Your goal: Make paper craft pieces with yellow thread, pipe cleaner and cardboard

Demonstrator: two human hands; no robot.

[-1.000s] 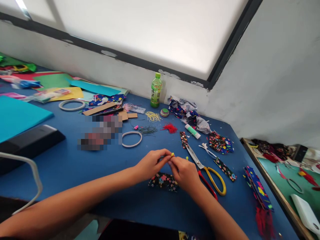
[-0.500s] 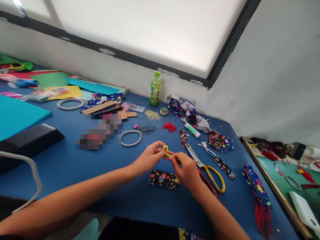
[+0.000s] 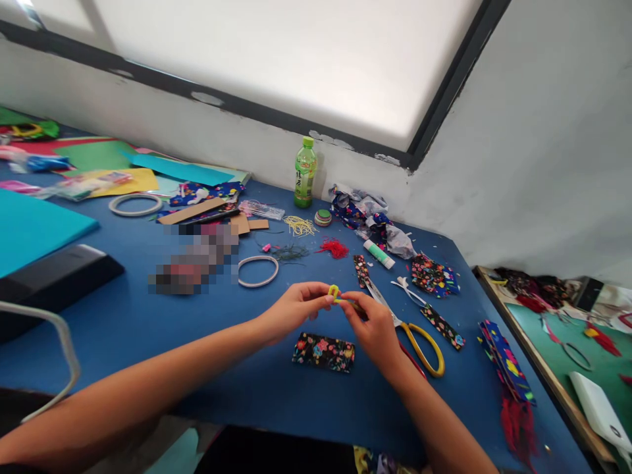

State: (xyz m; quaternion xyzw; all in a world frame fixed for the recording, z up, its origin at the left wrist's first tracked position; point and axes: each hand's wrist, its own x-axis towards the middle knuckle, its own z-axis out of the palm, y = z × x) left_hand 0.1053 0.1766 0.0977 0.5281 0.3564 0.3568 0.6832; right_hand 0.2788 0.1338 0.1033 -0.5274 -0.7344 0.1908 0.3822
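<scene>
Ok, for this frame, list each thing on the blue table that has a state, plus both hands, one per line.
left hand: pinching the yellow loop
right hand: pinching the yellow loop from the other side
yellow loop: held above the table, bent into a loop
scissors: lying flat, partly under the right hand
green bottle: upright, cap on
floral fabric piece: lying flat below the hands
glue stick: lying on its side

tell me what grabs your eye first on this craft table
Mid-table, the left hand and right hand pinch a small yellow loop between their fingertips, just above a floral fabric strip. Yellow-handled scissors lie right of the hands, and a green bottle stands by the wall.
</scene>
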